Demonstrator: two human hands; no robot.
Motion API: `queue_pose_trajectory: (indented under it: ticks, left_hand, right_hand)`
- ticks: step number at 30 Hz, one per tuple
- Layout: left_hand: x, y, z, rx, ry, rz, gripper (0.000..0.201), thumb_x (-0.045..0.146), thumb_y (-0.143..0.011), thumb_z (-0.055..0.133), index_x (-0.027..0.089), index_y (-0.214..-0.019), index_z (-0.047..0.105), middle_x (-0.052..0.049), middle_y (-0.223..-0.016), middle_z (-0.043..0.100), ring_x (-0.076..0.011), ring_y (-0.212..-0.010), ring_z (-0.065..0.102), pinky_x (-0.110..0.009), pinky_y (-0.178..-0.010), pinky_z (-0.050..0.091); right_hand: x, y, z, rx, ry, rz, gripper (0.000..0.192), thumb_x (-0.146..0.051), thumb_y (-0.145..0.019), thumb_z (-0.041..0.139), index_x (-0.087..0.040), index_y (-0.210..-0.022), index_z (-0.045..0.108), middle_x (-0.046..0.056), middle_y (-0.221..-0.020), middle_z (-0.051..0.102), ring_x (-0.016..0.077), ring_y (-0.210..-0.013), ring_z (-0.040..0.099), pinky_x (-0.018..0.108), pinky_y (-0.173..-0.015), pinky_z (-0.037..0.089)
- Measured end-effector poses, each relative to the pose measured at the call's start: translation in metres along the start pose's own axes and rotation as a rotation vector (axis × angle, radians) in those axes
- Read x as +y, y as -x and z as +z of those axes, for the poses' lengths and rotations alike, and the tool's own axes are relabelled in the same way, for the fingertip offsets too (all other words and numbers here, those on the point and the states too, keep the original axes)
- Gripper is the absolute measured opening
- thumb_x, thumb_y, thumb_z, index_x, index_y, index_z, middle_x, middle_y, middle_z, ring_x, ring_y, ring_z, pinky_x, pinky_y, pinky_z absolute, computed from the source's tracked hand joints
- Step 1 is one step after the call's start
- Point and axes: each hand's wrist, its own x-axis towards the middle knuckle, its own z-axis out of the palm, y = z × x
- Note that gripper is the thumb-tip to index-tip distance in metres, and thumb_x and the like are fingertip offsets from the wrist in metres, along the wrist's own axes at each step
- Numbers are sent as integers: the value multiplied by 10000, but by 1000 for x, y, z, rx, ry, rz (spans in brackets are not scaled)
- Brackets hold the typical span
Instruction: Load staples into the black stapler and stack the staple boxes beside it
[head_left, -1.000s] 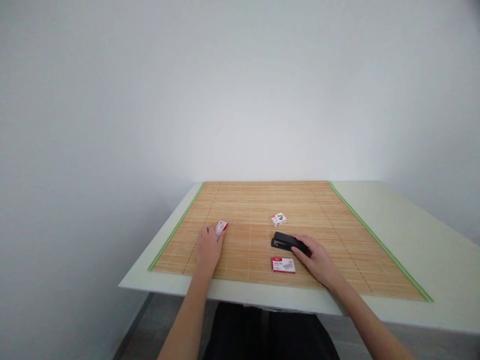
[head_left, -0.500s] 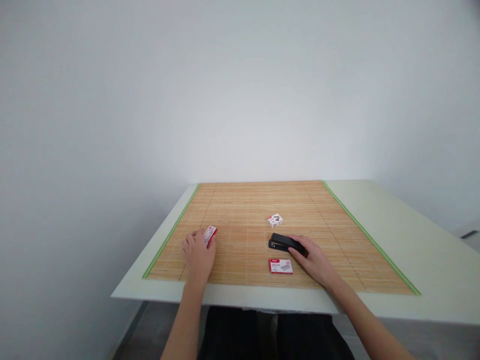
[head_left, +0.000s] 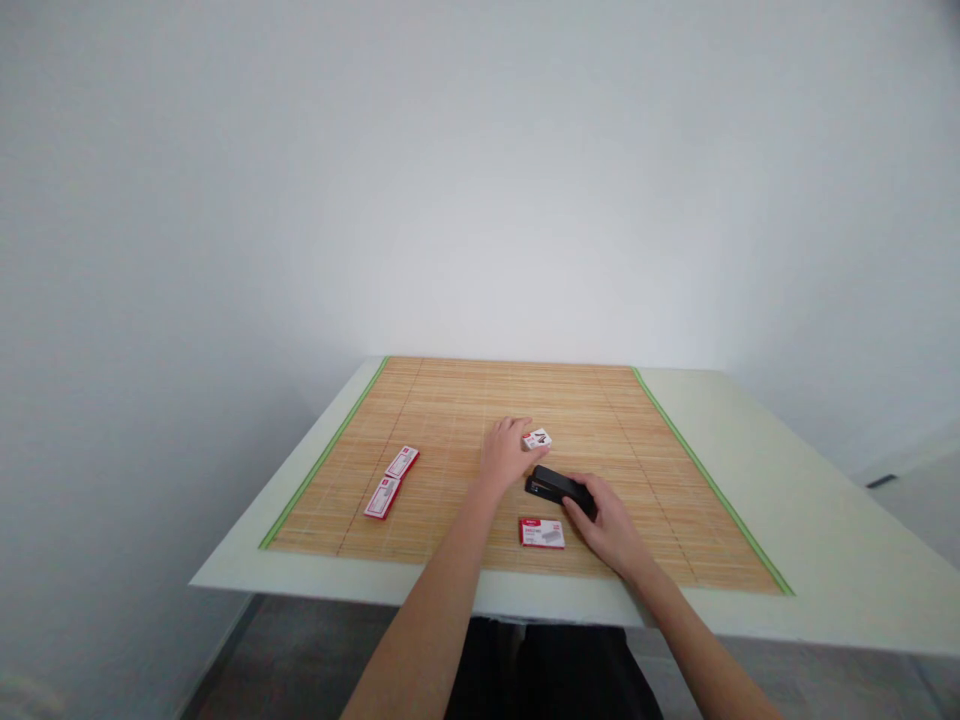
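A black stapler (head_left: 553, 482) lies on the bamboo mat (head_left: 457, 400), and my right hand (head_left: 611, 525) is closed around its near right end. Just beyond the stapler, my left hand (head_left: 504, 455) reaches over the mat with thumb and fingers apart about a small white box (head_left: 538, 438) that has dark and red print. Whether the fingers touch that box I cannot tell. On the near side of the stapler, a flat red-and-white staple box (head_left: 541, 533) lies face up.
At the left of the mat lie two more red-and-white boxes, a farther one (head_left: 403, 461) and a nearer one (head_left: 382, 497), end to end on a slant. The mat has green edging and covers much of the white table (head_left: 810, 500). A white wall (head_left: 480, 200) stands behind.
My left hand has left the boxes on the left and moved right to the small white box. My right hand still holds the stapler. The camera view has shifted slightly.
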Motion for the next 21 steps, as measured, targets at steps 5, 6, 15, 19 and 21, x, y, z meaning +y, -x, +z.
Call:
queue_pose_trajectory:
  ticks: [5,6,15,19,21]
  left_hand:
    - [-10,7,-12,-34,-80,-25,363,433,-860,752,262,-1177,710,-73,-1201,707,-262,-1156,584,-374,-1012,414]
    - [-14,15,-19,-17,-108,-55,342,440,-878,726,263,-1171,706,-78,-1201,705,-273,-1166,571,-391,-1017,403]
    - [-73,99,-99,200,-360,-391,314,473,-929,596,262,-1150,665,-131,-1275,626,-384,-1229,466,-572,-1069,311]
    - [-68,107,-112,302,-457,-476,376,470,-930,585,223,-1210,634,-153,-1454,503,-398,-1311,416,-568,-1088,321]
    - [-48,111,-108,331,-421,-452,453,464,-946,569,204,-1318,580,-164,-1507,454,-399,-1353,391,-569,-1110,314]
  right_hand:
    - [0,-1,-1,-9,-5,-15,349,-425,-984,554,-275,-1297,590,94,-1239,675,308,-1141,625,513,-1009,519]
    - [1,-1,-1,-9,-5,-13,348,-427,-986,553,-275,-1296,591,94,-1238,675,308,-1141,625,512,-1007,520]
    - [7,1,1,1,-7,12,369,-462,-969,577,-286,-1292,609,92,-1243,681,316,-1142,634,525,-1004,529]
    - [4,1,0,8,-16,11,365,-466,-973,573,-287,-1288,614,93,-1248,684,318,-1153,635,526,-1023,521]
    - [3,1,-1,5,-17,21,363,-466,-974,574,-284,-1285,617,94,-1236,691,318,-1141,641,522,-1012,528]
